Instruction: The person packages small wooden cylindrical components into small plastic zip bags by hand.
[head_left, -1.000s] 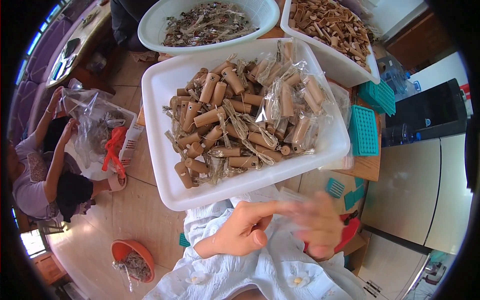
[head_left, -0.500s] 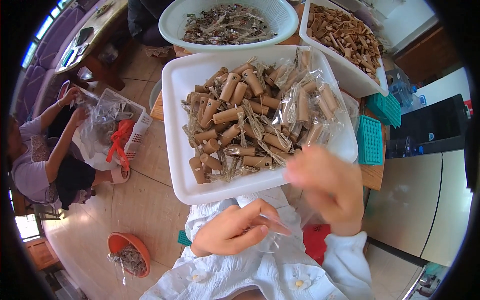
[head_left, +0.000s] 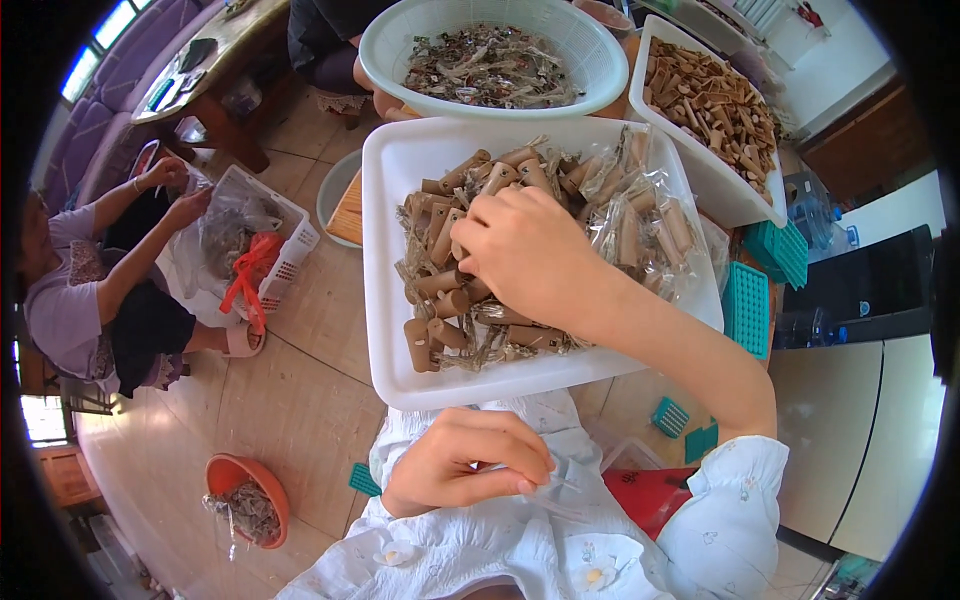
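Note:
A white tray in front of me holds many brown cylinders with small holes and bundles of pale cord. Along its right side, several cylinders are in clear plastic bags. My right hand reaches over the tray, fingers curled down among the cylinders at its middle left. Its fingertips are partly hidden, so whatever they grip does not show. Above my lap, my left hand pinches a clear plastic bag between thumb and fingers; the bag looks flat.
Behind the tray stand a pale green basin of small mixed pieces and a white bin of brown pieces. Teal racks are at the right. On the left, a person handles plastic beside a white basket. An orange bucket stands on the floor.
My right hand has swung from above my lap, near the tray's front right corner, up and left into the cylinders. My left hand keeps its pinch on the bag. The view has shifted slightly.

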